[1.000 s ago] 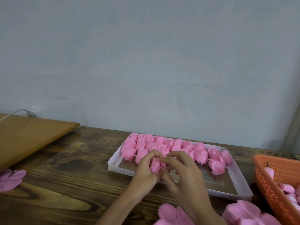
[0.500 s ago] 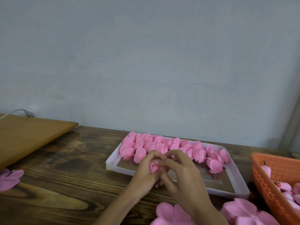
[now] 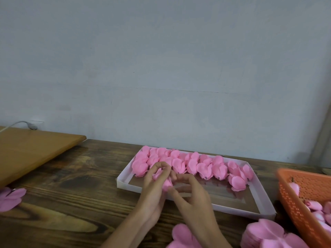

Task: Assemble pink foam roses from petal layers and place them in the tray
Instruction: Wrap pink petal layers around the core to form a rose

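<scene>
A small pink foam rose (image 3: 163, 179) is held between both hands over the near left part of the white tray (image 3: 265, 204). My left hand (image 3: 154, 187) curls its fingers round the rose from the left and above. My right hand (image 3: 191, 199) pinches the rose's lower right side with thumb and fingertips. Much of the rose is hidden by the fingers. Several finished pink roses (image 3: 198, 163) fill the tray's far row.
An orange mesh basket (image 3: 297, 199) with pink buds stands at the right. Flat pink petal layers lie at the near edge (image 3: 265, 235), by my right wrist (image 3: 182, 237), and at the far left (image 3: 10, 198). A light wooden board (image 3: 30, 151) lies back left.
Both hands keep hold of the rose and have turned it; my left fingers now wrap further over its top, and the right fingers have slid lower on it.
</scene>
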`<action>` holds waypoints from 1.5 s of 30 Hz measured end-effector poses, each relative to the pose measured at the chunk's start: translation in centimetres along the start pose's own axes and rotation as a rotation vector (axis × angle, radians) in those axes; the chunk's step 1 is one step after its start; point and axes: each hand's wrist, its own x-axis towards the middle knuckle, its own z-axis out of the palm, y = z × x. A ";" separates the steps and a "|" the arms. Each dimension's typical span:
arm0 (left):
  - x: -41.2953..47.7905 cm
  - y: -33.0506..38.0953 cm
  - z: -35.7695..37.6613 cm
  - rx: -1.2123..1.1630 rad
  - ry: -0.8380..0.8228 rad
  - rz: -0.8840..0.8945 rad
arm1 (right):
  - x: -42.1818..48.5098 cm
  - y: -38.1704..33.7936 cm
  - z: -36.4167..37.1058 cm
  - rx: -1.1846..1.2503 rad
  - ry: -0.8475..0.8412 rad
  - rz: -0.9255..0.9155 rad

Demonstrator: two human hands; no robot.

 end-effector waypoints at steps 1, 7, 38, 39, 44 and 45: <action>-0.1 0.0 0.2 -0.015 -0.003 -0.003 | -0.1 0.0 0.2 0.022 -0.011 0.012; -0.7 0.3 0.7 -0.024 -0.027 -0.074 | -0.2 -0.1 0.8 0.189 -0.014 0.053; -1.3 1.6 0.6 0.130 -0.208 -0.164 | 0.8 -0.7 2.2 0.800 -0.195 0.518; -1.4 1.6 0.7 0.164 -0.195 -0.164 | 0.8 -0.7 2.3 0.751 -0.197 0.523; -1.4 1.4 0.9 0.168 -0.085 -0.177 | -0.1 -0.9 2.9 0.609 -0.061 0.464; -1.3 1.4 1.0 0.153 -0.060 -0.166 | -0.5 -0.8 2.8 0.527 -0.056 0.401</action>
